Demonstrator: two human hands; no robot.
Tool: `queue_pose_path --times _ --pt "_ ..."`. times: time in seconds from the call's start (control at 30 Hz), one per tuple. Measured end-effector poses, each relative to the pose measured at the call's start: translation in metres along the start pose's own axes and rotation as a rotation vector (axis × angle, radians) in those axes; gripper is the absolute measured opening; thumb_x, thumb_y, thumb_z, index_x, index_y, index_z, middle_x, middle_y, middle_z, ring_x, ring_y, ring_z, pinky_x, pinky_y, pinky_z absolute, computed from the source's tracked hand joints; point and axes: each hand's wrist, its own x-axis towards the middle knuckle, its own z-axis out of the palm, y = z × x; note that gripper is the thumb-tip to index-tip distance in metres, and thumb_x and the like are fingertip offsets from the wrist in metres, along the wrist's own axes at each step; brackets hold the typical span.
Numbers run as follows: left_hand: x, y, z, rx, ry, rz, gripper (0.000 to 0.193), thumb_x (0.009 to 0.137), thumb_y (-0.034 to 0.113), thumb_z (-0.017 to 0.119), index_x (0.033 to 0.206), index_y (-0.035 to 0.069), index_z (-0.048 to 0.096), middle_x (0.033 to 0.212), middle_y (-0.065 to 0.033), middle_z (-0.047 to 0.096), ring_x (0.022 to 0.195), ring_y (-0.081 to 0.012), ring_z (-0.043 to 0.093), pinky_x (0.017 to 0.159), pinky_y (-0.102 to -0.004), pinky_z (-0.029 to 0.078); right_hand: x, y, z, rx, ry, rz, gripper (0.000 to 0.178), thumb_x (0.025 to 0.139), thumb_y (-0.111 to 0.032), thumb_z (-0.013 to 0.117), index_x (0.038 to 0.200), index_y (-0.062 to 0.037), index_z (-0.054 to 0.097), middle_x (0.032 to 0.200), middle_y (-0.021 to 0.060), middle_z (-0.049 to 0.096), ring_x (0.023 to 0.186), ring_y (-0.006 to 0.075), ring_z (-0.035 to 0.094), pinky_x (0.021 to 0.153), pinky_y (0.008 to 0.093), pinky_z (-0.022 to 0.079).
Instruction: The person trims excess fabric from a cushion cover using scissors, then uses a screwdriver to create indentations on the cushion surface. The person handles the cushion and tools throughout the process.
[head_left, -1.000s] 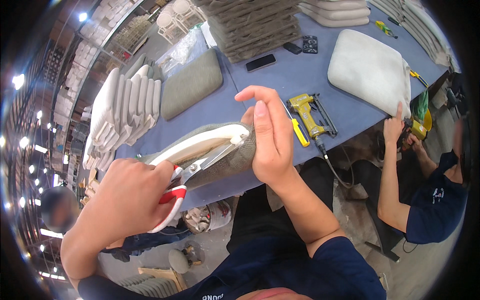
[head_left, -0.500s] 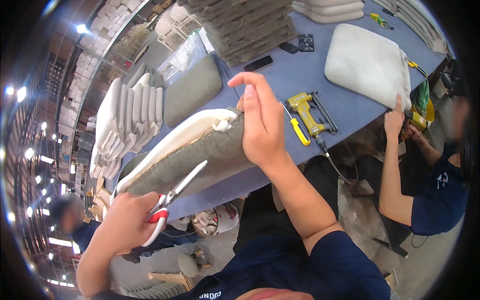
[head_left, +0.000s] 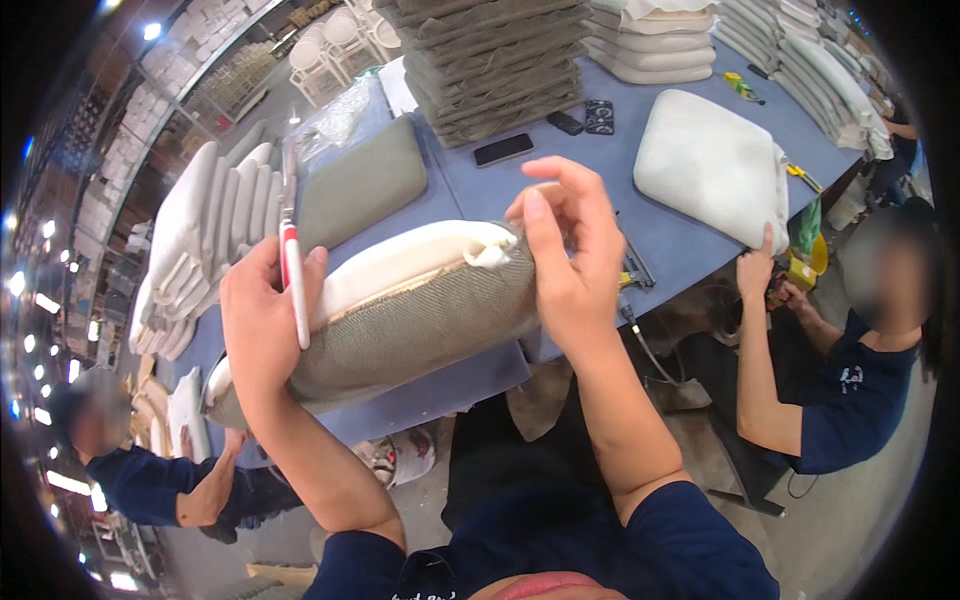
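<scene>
Head view. I locate the grey-green cushion [head_left: 420, 325] on edge, above the near edge of the surface [head_left: 458, 195]. Its long axis slants from lower left to upper right. A white inner layer [head_left: 415, 260] is exposed along the upper side, ending in a loose white twist [head_left: 488, 256] close to the right end.

Governing relation: the cushion spans the gap between the two hands. The right hand [head_left: 580, 255] is the nearer one, set against the right end; the left hand [head_left: 262, 310] overlaps the left half, and I cannot tell whether it touches the fabric.

State of hands: the left is closed around the scissors [head_left: 290, 240], blades directed upward, away from the cushion. The blades appear edge-on, so I cannot tell their opening. The right is partly open, thumb raised and fingers curled about the corner; I cannot tell whether the fingertips pinch the cloth.

Surroundings: a flat grey cushion [head_left: 365, 185] lies beyond the left hand, toward the far edge. A staple gun [head_left: 637, 262] is partly hidden behind the right hand. Farther right, a co-worker's hand [head_left: 756, 272] touches a pale cushion [head_left: 708, 165] by the near edge.
</scene>
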Motion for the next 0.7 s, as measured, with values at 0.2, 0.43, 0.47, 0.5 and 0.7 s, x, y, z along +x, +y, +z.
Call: queue_pose_path --times 0.2,0.43,0.47,0.5,0.7 --pt "0.0 -0.002 -0.004 -0.115 -0.105 0.037 0.026 0.094 0.015 0.078 0.086 0.0 0.059 0.069 -0.0008 0.045 0.067 -0.0089 0.039 0.06 -0.031 0.034 0.027 -0.049 -0.026 -0.583 -0.49 -0.539 0.018 0.088 -0.017 0.083 0.106 -0.0112 0.082 0.135 0.0149 0.071 0.12 0.0363 0.066 0.105 0.0429 0.049" --pt "-0.002 -0.008 -0.016 -0.192 -0.086 0.05 0.029 0.085 0.02 0.078 0.087 -0.002 0.06 0.067 -0.0169 0.049 0.058 -0.0298 0.041 0.058 -0.0384 0.039 0.069 -0.081 -0.011 -0.793 -0.867 -0.483 0.019 0.075 -0.012 0.088 0.093 -0.0084 0.082 0.121 0.0088 0.078 0.121 0.0353 0.067 0.105 0.0454 0.05" --pt "-0.001 -0.008 -0.016 -0.181 -0.083 0.078 0.029 0.085 0.021 0.078 0.087 -0.002 0.059 0.068 -0.0185 0.05 0.058 -0.0342 0.043 0.058 -0.0395 0.04 0.072 -0.082 -0.007 -0.816 -0.843 -0.532 0.014 0.082 -0.02 0.088 0.086 -0.0109 0.078 0.105 0.0017 0.076 0.113 0.0286 0.068 0.104 0.0453 0.047" --pt "0.0 -0.008 -0.015 -0.169 -0.081 0.105 0.03 0.085 0.022 0.078 0.086 -0.001 0.059 0.068 -0.0201 0.052 0.058 -0.0386 0.044 0.059 -0.0405 0.04 0.074 -0.082 -0.006 -0.837 -0.847 -0.529 0.014 0.082 -0.02 0.088 0.085 -0.0109 0.078 0.104 0.0012 0.076 0.113 0.0284 0.068 0.103 0.0451 0.047" --pt "0.014 -0.032 -0.009 -0.113 -0.006 0.167 0.028 0.086 0.025 0.076 0.089 0.0 0.064 0.079 -0.0226 0.064 0.076 -0.0469 0.059 0.072 -0.0502 0.047 0.072 -0.067 0.012 -1.004 -0.73 -0.799 0.018 0.082 -0.024 0.088 0.081 -0.0112 0.075 0.099 -0.0002 0.073 0.106 0.0272 0.068 0.102 0.0437 0.047"
